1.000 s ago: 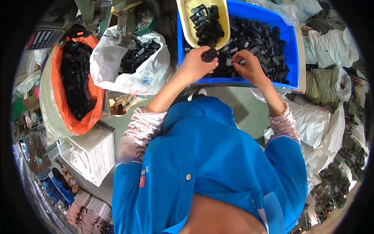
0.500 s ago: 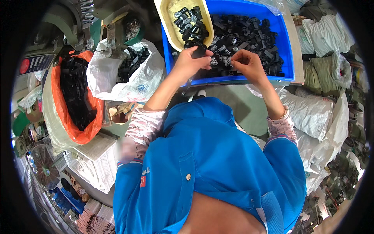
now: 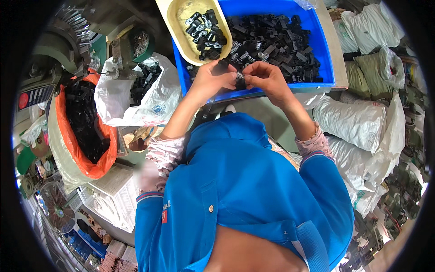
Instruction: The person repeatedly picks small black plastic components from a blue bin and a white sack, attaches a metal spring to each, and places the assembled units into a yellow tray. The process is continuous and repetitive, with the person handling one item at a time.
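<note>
My left hand [image 3: 209, 85] is closed around a black-handled tool [image 3: 220, 67] with a thin shaft that shows below the palm; its exact kind is unclear. Between the two hands sits a small metal coil spring [image 3: 239, 76], close against the left thumb and fingers. My right hand [image 3: 268, 82] pinches at the spring with thumb and forefinger. Both hands are over the near edge of a blue bin [image 3: 327, 68] full of small black plastic parts [image 3: 283, 43]. Several loose springs [image 3: 244, 56] lie on these parts, just beyond the fingers.
A yellow tray [image 3: 174, 25] with black and metal pieces rests on the bin's left side. To the left are a white sack [image 3: 113, 106] and an orange-lined sack [image 3: 102, 158], both holding black parts. Full white sacks [image 3: 351, 120] lie along the right. A white crate [image 3: 113, 186] stands lower left.
Both hands have come closer together and nearer to me, with the right hand now meeting the left at a spring. The bin and tray appear shifted left in the view.
</note>
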`<state>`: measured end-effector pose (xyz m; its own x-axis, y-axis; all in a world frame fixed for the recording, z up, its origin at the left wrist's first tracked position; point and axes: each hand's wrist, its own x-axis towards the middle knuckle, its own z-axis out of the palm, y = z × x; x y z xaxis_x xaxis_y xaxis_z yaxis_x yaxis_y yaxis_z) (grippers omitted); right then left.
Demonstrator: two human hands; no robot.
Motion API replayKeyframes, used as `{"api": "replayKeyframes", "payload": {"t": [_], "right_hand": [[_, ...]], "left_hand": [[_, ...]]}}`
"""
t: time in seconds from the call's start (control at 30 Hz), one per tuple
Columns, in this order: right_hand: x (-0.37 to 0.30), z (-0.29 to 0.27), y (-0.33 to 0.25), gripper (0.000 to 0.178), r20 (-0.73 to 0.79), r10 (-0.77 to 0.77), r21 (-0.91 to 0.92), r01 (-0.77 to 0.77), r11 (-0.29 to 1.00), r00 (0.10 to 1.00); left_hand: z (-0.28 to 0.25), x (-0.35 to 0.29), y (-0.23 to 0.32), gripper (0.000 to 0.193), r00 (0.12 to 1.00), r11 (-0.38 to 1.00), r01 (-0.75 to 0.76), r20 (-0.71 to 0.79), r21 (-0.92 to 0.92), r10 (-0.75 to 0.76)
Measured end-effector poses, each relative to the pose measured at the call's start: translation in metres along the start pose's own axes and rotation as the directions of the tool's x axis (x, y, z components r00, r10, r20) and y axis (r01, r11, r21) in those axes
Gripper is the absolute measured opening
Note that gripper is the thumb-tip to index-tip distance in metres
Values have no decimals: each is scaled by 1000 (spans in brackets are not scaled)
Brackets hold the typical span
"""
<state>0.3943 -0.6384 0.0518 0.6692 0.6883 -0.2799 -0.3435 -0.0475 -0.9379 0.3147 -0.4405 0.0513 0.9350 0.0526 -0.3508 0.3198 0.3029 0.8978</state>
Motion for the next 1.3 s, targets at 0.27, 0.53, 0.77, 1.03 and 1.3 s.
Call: {"api": "replayKeyframes", "payload": {"t": [0.27, 0.53, 0.77, 1.03, 1.3], "right_hand": [[4, -8, 16, 15, -53, -203, -242, 185, 953, 978], [20, -159, 4, 31, -243, -436, -970, -203, 136, 867], [19, -163, -5, 34, -287, -390, -873, -71, 482, 875], [2, -7, -45, 32, 42, -44, 180, 36, 983, 998], [41, 52, -30, 31, 315, 164, 316, -266, 911, 935]], "left_hand": [[-2, 0, 1, 16, 975, 953, 223, 24, -204, -223], [-14, -10, -1, 19, 988, 962, 1, -147, -272, -43], [-3, -19, 9, 17, 984, 960, -101, -168, -262, 58], [5, -26, 37, 18, 949, 940, -298, -158, -164, 273], [-36, -55, 30, 17, 853, 903, -379, -301, 203, 426]]}}
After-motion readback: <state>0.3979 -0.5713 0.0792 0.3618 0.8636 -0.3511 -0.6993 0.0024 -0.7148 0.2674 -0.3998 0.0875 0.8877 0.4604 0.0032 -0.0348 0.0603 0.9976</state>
